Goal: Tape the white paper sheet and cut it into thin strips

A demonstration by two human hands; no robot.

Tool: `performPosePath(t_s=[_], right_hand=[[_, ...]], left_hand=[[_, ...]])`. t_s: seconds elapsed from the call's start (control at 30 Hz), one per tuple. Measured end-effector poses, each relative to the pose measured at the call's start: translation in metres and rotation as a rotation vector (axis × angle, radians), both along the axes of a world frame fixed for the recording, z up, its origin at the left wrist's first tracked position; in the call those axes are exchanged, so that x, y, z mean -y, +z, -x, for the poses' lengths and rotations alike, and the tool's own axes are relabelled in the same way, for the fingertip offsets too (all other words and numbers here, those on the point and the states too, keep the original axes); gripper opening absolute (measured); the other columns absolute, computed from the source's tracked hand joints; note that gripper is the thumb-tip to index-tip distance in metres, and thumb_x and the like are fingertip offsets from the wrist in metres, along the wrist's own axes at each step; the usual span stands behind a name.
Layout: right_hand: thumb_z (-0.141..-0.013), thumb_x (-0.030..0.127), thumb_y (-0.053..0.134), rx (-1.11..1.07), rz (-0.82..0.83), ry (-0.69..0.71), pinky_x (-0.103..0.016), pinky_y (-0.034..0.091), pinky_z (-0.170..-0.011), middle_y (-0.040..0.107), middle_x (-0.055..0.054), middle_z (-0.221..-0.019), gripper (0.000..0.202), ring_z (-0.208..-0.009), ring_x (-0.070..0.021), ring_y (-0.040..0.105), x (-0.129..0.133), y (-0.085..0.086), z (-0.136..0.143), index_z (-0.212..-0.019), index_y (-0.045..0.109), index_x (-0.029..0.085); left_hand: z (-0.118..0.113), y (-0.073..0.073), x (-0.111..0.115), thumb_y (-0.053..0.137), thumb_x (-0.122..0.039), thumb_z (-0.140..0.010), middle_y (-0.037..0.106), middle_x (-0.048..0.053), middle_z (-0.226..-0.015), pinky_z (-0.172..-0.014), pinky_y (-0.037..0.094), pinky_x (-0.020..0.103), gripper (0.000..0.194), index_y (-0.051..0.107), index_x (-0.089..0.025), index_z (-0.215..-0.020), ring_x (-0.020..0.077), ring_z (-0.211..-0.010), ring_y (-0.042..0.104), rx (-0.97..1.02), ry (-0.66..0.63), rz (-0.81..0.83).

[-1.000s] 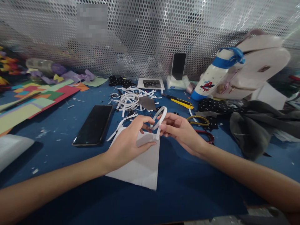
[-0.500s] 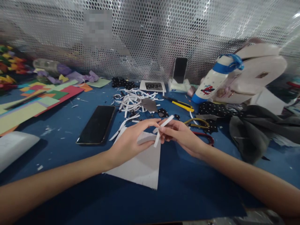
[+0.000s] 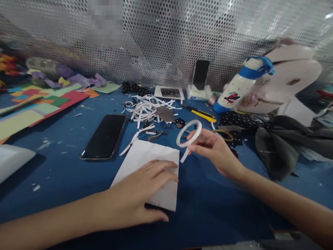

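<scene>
Between the thumb and fingers of my right hand (image 3: 212, 149) is a thin roll of white tape (image 3: 180, 136), held upright above the table with a short loose end hanging down. My left hand (image 3: 145, 185) lies over a white sheet of card or folded paper (image 3: 148, 152), fingers spread and thumb apart near its lower edge. Nothing shows in the left hand. Beyond the sheet is a tangle of white paper strips (image 3: 144, 111), with a few strips trailing toward the sheet's upper left corner.
A black phone (image 3: 105, 137) lies left of the sheet, coloured papers (image 3: 49, 107) farther left. A yellow cutter (image 3: 203, 115), a spotted ribbon (image 3: 238, 121), a bottle (image 3: 238, 85), dark fabric (image 3: 275, 149) and a pale backpack (image 3: 291, 78) are to the right. Another phone (image 3: 201, 74) stands behind.
My left hand has left the tape and come down onto the white sheet, its fingers spreading. My right hand has moved slightly right with the tape roll, now in plain view.
</scene>
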State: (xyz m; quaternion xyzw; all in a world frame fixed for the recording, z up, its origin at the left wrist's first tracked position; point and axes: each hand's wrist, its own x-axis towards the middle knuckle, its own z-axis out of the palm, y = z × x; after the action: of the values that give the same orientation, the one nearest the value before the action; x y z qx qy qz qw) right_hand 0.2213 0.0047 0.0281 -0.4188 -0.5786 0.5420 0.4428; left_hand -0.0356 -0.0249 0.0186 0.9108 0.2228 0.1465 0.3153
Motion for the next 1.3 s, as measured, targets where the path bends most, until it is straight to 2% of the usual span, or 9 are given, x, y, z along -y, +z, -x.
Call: performPosePath(t_s=[0.07,0.17,0.27,0.47,0.6,0.7,0.8,1.2,1.3], right_hand=[[-0.076,0.021,0.082,0.015,0.057,0.063,-0.027,0.056,-0.073,0.075,0.0,-0.078,0.022,-0.071,-0.014,0.07,0.01,-0.009,0.002,-0.094,0.069,0.021],[-0.073,0.018,0.084,0.059,0.09,0.132,-0.025,0.056,-0.074,0.075,0.0,-0.081,0.023,-0.074,-0.0137,0.07,0.018,-0.017,0.005,-0.092,0.069,0.02],[-0.073,0.012,0.083,0.081,0.08,0.16,-0.023,0.055,-0.076,0.074,0.001,-0.083,0.023,-0.077,-0.0121,0.07,0.02,-0.016,0.007,-0.09,0.069,0.02],[-0.07,0.005,0.083,0.079,0.069,0.212,-0.02,0.054,-0.076,0.07,0.004,-0.085,0.032,-0.077,-0.0104,0.067,0.021,-0.012,0.017,-0.093,0.067,0.021],[-0.071,0.007,0.082,0.164,0.013,0.222,-0.02,0.052,-0.074,0.069,0.003,-0.087,0.028,-0.078,-0.0102,0.065,0.024,-0.011,0.021,-0.09,0.067,0.019],[-0.072,0.009,0.081,0.217,-0.003,0.245,-0.021,0.052,-0.075,0.069,0.003,-0.086,0.025,-0.078,-0.0107,0.064,0.026,-0.012,0.021,-0.09,0.066,0.019],[-0.073,0.009,0.081,0.225,-0.011,0.251,-0.02,0.052,-0.076,0.069,0.003,-0.087,0.025,-0.079,-0.0102,0.064,0.027,-0.013,0.02,-0.09,0.066,0.019],[-0.074,0.009,0.081,0.221,-0.04,0.216,-0.018,0.05,-0.078,0.07,0.004,-0.088,0.025,-0.081,-0.0093,0.065,0.03,-0.018,0.021,-0.092,0.067,0.02],[-0.074,0.011,0.081,0.24,-0.064,0.2,-0.019,0.05,-0.077,0.07,0.005,-0.088,0.026,-0.082,-0.0097,0.065,0.031,-0.02,0.021,-0.093,0.067,0.021]], left_hand=[[0.003,-0.002,0.0,0.086,-0.027,-0.07,0.047,0.009,-0.141,-0.115,0.036,0.047,0.071,0.048,-0.025,-0.13,0.0307,-0.134,0.042,-0.053,-0.043,-0.077],[0.004,-0.008,-0.005,0.075,-0.017,-0.081,0.049,0.009,-0.138,-0.117,0.032,0.046,0.055,0.048,-0.022,-0.128,0.0284,-0.132,0.042,-0.044,-0.03,-0.137],[0.005,-0.015,-0.011,0.066,-0.012,-0.087,0.05,0.008,-0.135,-0.114,0.036,0.043,0.04,0.051,-0.021,-0.123,0.0265,-0.13,0.044,-0.007,0.014,-0.125],[0.009,-0.02,-0.013,0.058,-0.017,-0.095,0.051,0.007,-0.123,-0.095,0.044,0.032,0.019,0.056,-0.021,-0.113,0.0217,-0.113,0.051,0.006,-0.015,-0.047],[0.009,-0.02,-0.011,0.052,-0.019,-0.099,0.058,0.005,-0.101,-0.08,0.041,0.029,0.012,0.06,-0.02,-0.108,0.0187,-0.09,0.052,0.041,-0.09,-0.16],[0.006,-0.021,-0.011,0.051,-0.02,-0.1,0.059,0.002,-0.086,-0.071,0.035,0.029,0.013,0.063,-0.019,-0.096,0.0168,-0.076,0.048,0.066,-0.127,-0.286],[0.003,-0.022,-0.011,0.051,-0.02,-0.1,0.059,0.001,-0.083,-0.07,0.031,0.029,0.013,0.063,-0.019,-0.094,0.0159,-0.074,0.048,0.056,-0.134,-0.327],[0.003,-0.028,-0.007,0.059,-0.026,-0.098,0.058,-0.005,-0.083,-0.072,0.03,0.028,0.005,0.062,-0.028,-0.102,0.0135,-0.076,0.051,0.052,-0.01,-0.129],[0.004,-0.031,-0.006,0.058,-0.027,-0.099,0.059,-0.004,-0.088,-0.073,0.03,0.029,0.01,0.061,-0.03,-0.109,0.0142,-0.078,0.051,0.047,-0.025,-0.163]])
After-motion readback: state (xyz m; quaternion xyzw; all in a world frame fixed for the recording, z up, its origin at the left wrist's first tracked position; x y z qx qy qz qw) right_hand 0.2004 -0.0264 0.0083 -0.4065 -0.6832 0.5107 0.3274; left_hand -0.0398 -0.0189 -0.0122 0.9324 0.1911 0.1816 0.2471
